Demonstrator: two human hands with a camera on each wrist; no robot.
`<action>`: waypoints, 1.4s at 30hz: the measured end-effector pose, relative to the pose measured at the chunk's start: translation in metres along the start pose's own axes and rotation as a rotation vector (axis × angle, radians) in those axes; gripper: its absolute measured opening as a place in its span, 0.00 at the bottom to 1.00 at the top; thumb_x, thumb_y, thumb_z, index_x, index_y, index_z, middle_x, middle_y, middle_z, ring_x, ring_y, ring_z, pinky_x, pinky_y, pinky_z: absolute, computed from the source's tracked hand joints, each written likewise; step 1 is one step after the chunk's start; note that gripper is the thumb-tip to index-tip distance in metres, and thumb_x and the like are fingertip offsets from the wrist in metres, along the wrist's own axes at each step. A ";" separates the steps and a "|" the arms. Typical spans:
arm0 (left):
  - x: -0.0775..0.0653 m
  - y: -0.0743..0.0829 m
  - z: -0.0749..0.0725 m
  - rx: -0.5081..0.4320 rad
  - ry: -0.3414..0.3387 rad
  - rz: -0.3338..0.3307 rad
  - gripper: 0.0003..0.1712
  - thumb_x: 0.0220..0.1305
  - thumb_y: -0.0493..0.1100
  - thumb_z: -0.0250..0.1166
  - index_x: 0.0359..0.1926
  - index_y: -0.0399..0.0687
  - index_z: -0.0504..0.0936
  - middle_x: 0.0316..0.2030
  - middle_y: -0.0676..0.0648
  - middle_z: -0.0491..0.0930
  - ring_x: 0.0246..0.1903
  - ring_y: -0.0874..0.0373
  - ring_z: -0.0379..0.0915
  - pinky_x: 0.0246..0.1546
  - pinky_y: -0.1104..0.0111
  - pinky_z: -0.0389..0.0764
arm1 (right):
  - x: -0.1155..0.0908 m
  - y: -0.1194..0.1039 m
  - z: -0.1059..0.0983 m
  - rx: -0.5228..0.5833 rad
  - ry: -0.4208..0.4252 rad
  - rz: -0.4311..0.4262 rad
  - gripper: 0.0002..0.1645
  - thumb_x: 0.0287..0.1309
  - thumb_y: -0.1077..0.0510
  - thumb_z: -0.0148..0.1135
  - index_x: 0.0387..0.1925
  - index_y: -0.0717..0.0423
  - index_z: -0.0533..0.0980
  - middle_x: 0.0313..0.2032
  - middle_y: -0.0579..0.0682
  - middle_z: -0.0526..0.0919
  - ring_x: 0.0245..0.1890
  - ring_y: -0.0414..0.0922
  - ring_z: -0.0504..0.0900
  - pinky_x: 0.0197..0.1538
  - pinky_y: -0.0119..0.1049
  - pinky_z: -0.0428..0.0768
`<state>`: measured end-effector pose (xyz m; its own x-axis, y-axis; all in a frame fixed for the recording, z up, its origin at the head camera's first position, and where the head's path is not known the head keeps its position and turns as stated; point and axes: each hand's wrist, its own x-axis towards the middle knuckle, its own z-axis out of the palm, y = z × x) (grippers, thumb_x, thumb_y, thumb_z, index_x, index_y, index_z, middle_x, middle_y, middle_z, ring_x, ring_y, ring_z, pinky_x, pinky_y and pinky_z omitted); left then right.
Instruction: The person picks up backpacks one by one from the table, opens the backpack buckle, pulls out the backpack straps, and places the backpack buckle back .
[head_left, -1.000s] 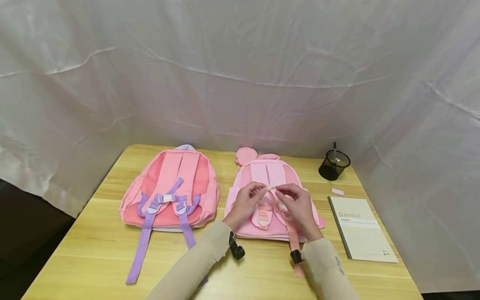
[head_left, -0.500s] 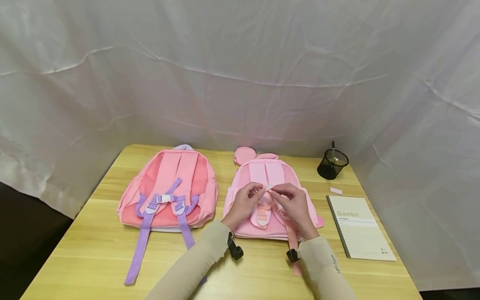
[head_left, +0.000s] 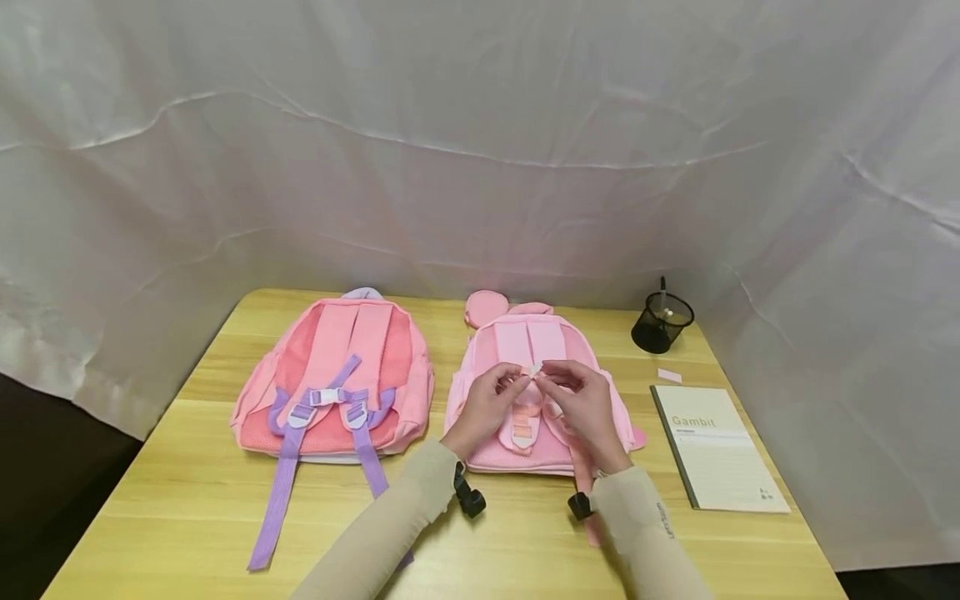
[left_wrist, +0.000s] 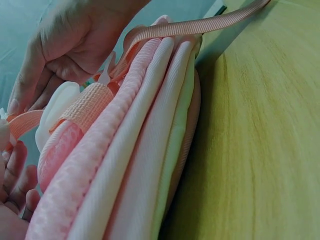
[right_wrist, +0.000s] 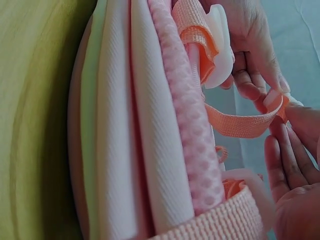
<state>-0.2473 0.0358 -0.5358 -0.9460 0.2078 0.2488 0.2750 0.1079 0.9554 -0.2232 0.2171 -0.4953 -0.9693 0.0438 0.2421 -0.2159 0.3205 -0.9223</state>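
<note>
Head view shows the left hand (head_left: 483, 412) and the right hand (head_left: 588, 408) over the middle of the light pink backpack (head_left: 547, 343), both pinching a small white buckle (head_left: 535, 369) between thumb and fingertips; the fingers hide which part of it each one grips. As the right wrist sees it, a peach chest strap (right_wrist: 242, 125) curves from the backpack up to those fingertips. The backpack lies with its shoulder straps upward, and from its near edge a peach webbing tail (head_left: 582, 468) trails toward the person. Left of the backpack, apart from it, is a coral-pink backpack (head_left: 354, 325), also straps up, with purple webbing (head_left: 285, 500) and a joined white clip (head_left: 327, 397). Right of the backpack lie a "Gambit" notebook (head_left: 727, 467), a pink card (head_left: 670, 375) and, farther back, a black mesh pen cup (head_left: 654, 336). Behind the backpack hangs a grey curtain (head_left: 450, 167).
</note>
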 end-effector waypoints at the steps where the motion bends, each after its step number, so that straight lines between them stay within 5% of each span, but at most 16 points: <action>1: 0.000 0.000 0.000 0.001 0.000 0.001 0.14 0.73 0.47 0.66 0.51 0.44 0.84 0.39 0.44 0.83 0.37 0.62 0.74 0.39 0.73 0.78 | 0.000 -0.001 0.000 0.006 -0.003 -0.001 0.22 0.59 0.52 0.76 0.52 0.60 0.85 0.44 0.57 0.90 0.40 0.37 0.87 0.40 0.24 0.83; 13: -0.001 0.002 -0.002 -0.019 -0.003 -0.020 0.13 0.73 0.48 0.66 0.51 0.45 0.84 0.38 0.45 0.83 0.37 0.62 0.75 0.39 0.73 0.78 | 0.000 -0.005 0.000 0.108 -0.002 0.009 0.23 0.58 0.61 0.76 0.54 0.65 0.82 0.49 0.64 0.87 0.41 0.35 0.88 0.46 0.26 0.85; 30: -0.001 0.002 -0.001 -0.041 0.002 -0.014 0.13 0.72 0.47 0.67 0.50 0.46 0.85 0.37 0.44 0.83 0.36 0.61 0.75 0.38 0.73 0.77 | 0.003 -0.003 -0.001 0.043 -0.045 -0.018 0.21 0.64 0.57 0.72 0.56 0.59 0.83 0.52 0.58 0.87 0.45 0.35 0.85 0.52 0.23 0.81; 42: -0.002 0.003 0.000 0.063 -0.037 -0.015 0.16 0.68 0.52 0.70 0.49 0.48 0.82 0.35 0.50 0.81 0.34 0.64 0.74 0.38 0.72 0.77 | 0.007 -0.005 -0.003 -0.027 -0.025 -0.011 0.14 0.64 0.55 0.73 0.48 0.57 0.87 0.48 0.57 0.89 0.45 0.33 0.85 0.50 0.22 0.80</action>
<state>-0.2449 0.0361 -0.5332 -0.9436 0.2410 0.2270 0.2717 0.1719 0.9469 -0.2281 0.2187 -0.4876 -0.9694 0.0164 0.2448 -0.2242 0.3460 -0.9111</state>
